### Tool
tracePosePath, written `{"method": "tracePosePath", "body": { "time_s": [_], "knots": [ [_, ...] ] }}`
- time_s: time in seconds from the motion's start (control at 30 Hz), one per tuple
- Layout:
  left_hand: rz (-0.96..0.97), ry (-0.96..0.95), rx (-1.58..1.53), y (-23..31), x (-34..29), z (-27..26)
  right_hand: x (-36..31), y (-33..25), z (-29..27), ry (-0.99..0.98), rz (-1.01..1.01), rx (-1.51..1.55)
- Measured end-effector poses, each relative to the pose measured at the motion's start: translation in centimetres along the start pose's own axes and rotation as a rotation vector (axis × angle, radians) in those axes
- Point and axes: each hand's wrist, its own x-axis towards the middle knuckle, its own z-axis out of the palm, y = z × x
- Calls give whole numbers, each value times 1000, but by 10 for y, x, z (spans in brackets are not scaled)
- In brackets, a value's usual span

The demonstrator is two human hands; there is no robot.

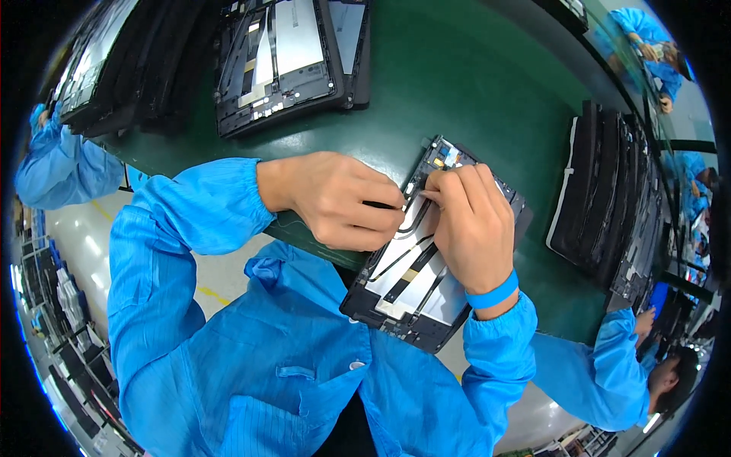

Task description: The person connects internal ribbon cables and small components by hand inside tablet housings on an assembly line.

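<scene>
An opened tablet (387, 288) lies tilted at the table's near edge, its silver battery plates, flat ribbon cables and circuit board exposed. My left hand (335, 202) is closed at the tablet's left edge, fingers curled and fingertips pressed together. Over the upper part of the tablet, my right hand (474, 225) is closed in a pinch, with a blue band (493, 292) round its wrist. A thin black cable (416, 222) runs below the right fingertips. What either pinch holds, if anything, is too small or hidden to tell.
The green table (457, 68) carries more opened tablets (285, 65) at the back. Black foam trays (145, 68) stand stacked at far left, and another dark stack (609, 190) is at right. Co-workers in blue (609, 381) sit at both sides. A glass partition runs along the right.
</scene>
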Motion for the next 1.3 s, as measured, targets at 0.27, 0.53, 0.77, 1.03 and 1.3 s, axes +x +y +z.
{"method": "tracePosePath", "body": {
  "time_s": [0.27, 0.53, 0.77, 1.03, 1.3],
  "knots": [
    [-32, -78, -96, -1, -4, -8, -3, 3, 0, -48, 20, -19],
    [-26, 33, 25, -12, 2, 2, -2, 5, 1, -26, 60, 75],
    [16, -107, 48, -28, 2, -8, -1, 11, 2, 34, 277, 377],
    [-35, -97, 122, -38, 2, -5, 0, 20, 3, 35, 527, 592],
    [-221, -77, 9, -27, -3, -2, 1, 24, 5, 21, 572, 627]
  ]
}}
